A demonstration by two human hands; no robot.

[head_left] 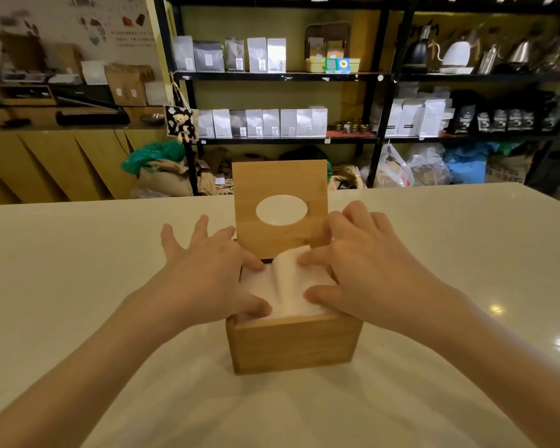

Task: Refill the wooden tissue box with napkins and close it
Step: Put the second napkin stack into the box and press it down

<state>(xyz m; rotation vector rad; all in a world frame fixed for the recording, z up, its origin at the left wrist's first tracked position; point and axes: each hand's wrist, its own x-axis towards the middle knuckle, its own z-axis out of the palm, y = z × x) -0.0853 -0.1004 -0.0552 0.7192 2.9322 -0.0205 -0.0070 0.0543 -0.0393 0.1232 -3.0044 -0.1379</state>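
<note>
Your white table (pixel 78 270) fills the lower view, with black shelves (pixel 379 79) of bags and kettles behind it. At the table's middle stands the wooden tissue box (pixel 291 344), its lid (pixel 280 176) hinged at the far edge and standing upright, the oval slot facing you. White napkins (pixel 288 286) fill the box up to its rim, bulging in a fold at the centre. Your left hand (pixel 207 270) lies flat on the stack's left side, fingers spread wide, thumb and forefinger pressing the paper. Your right hand (pixel 362 270) does likewise on the right, open and pressing, gripping nothing. The 2 hands stay apart, napkins between.
</note>
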